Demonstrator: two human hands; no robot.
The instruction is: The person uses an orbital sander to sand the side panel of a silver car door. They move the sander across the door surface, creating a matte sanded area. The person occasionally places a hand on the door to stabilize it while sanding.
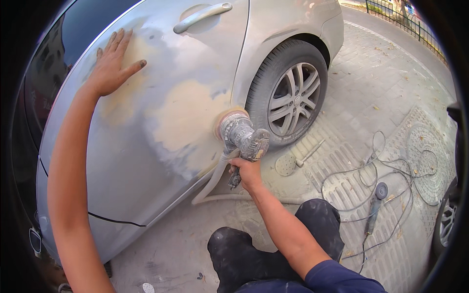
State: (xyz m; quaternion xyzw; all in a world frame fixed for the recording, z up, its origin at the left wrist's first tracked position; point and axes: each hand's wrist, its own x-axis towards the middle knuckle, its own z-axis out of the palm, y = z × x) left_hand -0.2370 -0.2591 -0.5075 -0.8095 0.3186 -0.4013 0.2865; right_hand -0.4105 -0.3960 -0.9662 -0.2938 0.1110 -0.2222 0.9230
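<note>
My left hand point(113, 66) lies flat with fingers spread on the upper part of a silver car door point(124, 161), near its window edge. My right hand point(248, 172) is wrapped round the handle of a dusty grey orbital sander point(239, 134). The sander's round pad meets the door close to its rear edge, beside a beige filler patch point(183, 115). A pale hose point(212, 183) runs down from the sander and along the ground. Above the patch is the door handle point(202, 17). Whether the pad is spinning cannot be told.
The rear wheel point(288, 93) stands right of the sander. On the dusty paving lie a round sanding disc point(285, 165), a corded grey power tool point(376, 207) and looped cables point(349, 172). A drain grate point(391, 246) and a round manhole cover point(424, 163) are set in the ground. Another car's wheel point(445, 222) shows at the right.
</note>
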